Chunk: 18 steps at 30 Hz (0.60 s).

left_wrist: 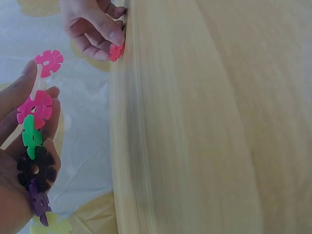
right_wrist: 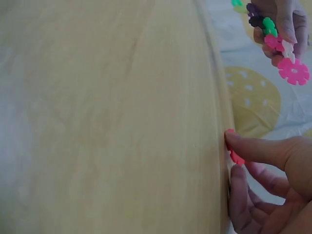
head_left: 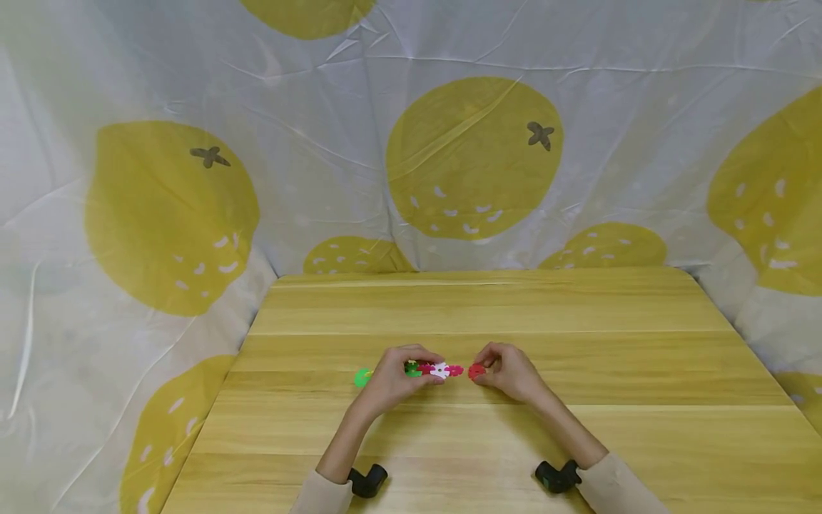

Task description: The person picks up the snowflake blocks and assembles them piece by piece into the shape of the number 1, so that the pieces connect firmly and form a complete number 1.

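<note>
My left hand [head_left: 399, 377] holds a chain of interlocked plastic snowflake discs, pinching it near the white disc [head_left: 439, 370]. A pink disc [right_wrist: 294, 71] forms the chain's free end, pointing toward the right hand. Behind it in the left wrist view come another pink disc [left_wrist: 35, 108], a green one [left_wrist: 32, 137], a black one [left_wrist: 36, 169], a purple one [left_wrist: 39, 203] and a pale yellow one [left_wrist: 51, 223]. Between thumb and fingers, my right hand [head_left: 510, 373] pinches a single red snowflake disc [head_left: 476, 371]. A small gap separates it from the chain's pink end.
Both hands are above a wooden table [head_left: 488, 307]. A black wrist device [head_left: 369, 481] sits at the left wrist and another black device [head_left: 557, 476] at the right. A white cloth with yellow lemon prints [head_left: 475, 157] hangs behind and beside the table.
</note>
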{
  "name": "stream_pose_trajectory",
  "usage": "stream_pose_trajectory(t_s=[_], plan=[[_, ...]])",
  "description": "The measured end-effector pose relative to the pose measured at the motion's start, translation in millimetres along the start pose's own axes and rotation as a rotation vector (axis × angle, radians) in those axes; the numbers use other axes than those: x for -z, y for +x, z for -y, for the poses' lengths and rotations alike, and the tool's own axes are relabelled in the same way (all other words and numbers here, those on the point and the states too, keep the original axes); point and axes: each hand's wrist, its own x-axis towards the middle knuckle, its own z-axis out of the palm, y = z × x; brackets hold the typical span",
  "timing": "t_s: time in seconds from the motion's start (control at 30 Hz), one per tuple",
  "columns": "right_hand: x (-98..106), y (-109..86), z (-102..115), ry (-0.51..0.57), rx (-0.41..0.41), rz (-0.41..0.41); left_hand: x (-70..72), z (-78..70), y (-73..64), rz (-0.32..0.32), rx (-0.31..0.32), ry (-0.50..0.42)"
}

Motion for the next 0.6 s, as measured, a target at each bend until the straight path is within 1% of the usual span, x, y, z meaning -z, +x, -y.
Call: stream_pose_trajectory(t_s=[0.13, 0.2, 0.27, 0.4, 0.47, 0.6], plan=[[4, -3.1, 0, 0.007, 0.044, 0.022, 0.4, 0.7, 0.2, -0.004, -0.006, 0.006], [6, -4.0, -3, 0.031, 0.066, 0.045, 0.5, 0.8, 0.4, -0.005, -0.007, 0.007], [8, -4.5, -6, 0.088, 0.073, 0.071, 0.4, 0.4, 0.4, -0.005, -0.011, 0.007], [13, -7.6, -11, 0.260, 0.050, 0.133, 0.1, 0.0, 0.3, -0.003, -0.015, 0.004], [17, -9.6, -12, 0.332, 0.043, 0.150, -0.2, -0.2, 0.4, -0.002, -0.014, 0.006], [22, -13.6, -13, 0.401, 0.051, 0.163, 0.0, -0.7, -0.1, -0.002, -0.023, 0.014]])
